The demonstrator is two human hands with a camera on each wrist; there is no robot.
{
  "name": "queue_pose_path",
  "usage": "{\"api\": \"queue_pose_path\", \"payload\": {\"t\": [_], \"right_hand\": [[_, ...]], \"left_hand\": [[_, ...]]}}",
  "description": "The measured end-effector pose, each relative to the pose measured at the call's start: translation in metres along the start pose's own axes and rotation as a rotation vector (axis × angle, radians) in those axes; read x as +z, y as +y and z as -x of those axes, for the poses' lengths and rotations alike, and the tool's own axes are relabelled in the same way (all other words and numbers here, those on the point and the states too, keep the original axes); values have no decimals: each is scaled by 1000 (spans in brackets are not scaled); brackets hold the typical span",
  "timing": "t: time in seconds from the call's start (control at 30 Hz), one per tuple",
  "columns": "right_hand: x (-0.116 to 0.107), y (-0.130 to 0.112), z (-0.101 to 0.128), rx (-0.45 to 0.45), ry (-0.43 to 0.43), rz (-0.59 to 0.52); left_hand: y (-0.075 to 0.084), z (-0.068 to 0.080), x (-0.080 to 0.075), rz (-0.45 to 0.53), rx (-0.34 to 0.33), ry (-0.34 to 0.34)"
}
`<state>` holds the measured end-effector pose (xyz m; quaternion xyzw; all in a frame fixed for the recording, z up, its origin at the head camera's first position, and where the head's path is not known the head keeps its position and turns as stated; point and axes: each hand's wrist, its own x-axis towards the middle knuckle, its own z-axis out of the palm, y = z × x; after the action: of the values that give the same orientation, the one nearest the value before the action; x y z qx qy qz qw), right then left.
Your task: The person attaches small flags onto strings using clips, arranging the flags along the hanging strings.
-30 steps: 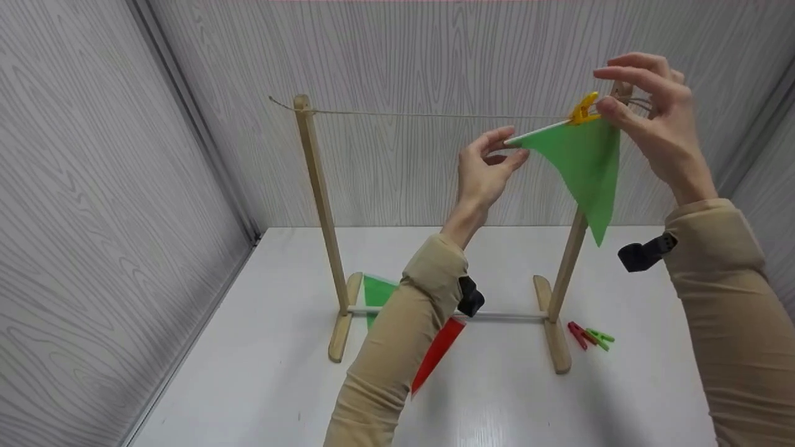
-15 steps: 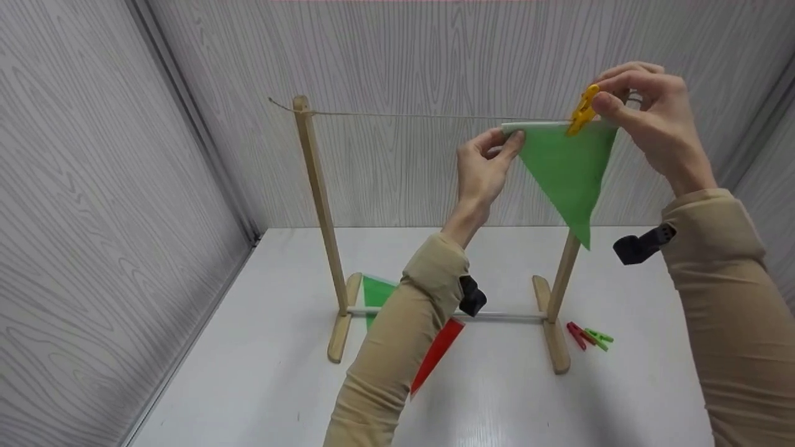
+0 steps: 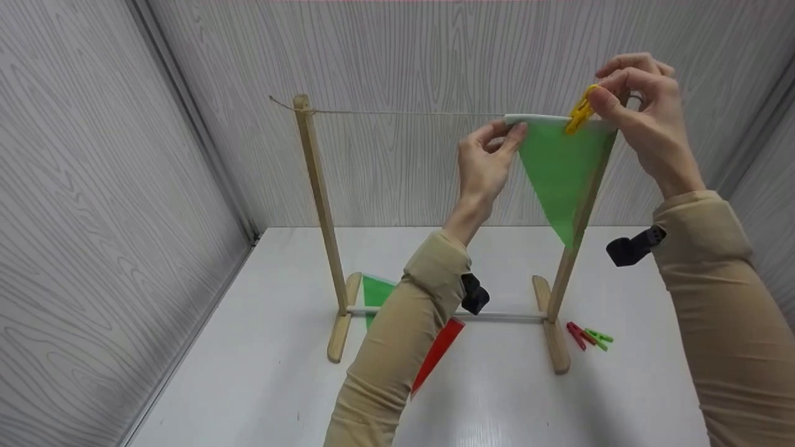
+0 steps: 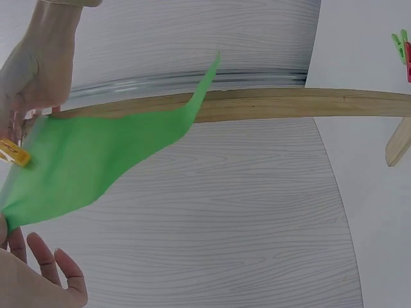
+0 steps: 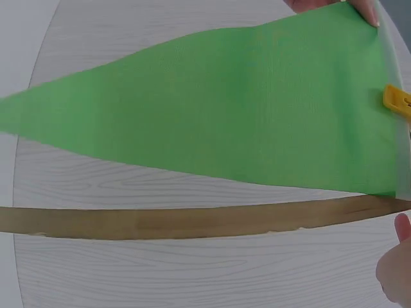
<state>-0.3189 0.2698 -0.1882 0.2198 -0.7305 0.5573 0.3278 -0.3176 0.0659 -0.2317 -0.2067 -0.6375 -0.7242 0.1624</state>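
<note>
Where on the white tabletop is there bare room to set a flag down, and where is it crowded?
Bare: the tabletop left of the wooden stand, and the near strip right of the red flag. Crowded: beside the right foot, where the red and green pegs lie, and under the crossbar, where a green flag lies.

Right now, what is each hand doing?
Left hand: pinches the top corner of the green pennant flag.
Right hand: pinches the yellow clothespin on the flag.

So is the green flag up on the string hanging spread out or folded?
Spread out. The green flag hangs flat as a full triangle, point down, from the string, with the yellow peg on its top edge.
</note>
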Motion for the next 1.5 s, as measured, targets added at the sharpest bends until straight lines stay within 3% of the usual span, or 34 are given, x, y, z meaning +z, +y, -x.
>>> {"api": "queue_pose_path", "payload": {"t": [0.43, 0.73, 1.07, 1.37, 1.5], "right_hand": [[-2, 4, 4, -5, -21, 101], [0, 6, 11, -98, 64, -11], [12, 16, 30, -134, 192, -99], [26, 28, 48, -175, 298, -126], [37, 33, 63, -185, 390, -91]], "left_hand": [[-3, 1, -4, 13, -3, -4], [-16, 7, -14, 9, -12, -15], [-51, 27, -39, -97, -36, -82], [-85, 54, -62, -169, -60, -128], [-105, 71, -76, -188, -124, -140]]}}
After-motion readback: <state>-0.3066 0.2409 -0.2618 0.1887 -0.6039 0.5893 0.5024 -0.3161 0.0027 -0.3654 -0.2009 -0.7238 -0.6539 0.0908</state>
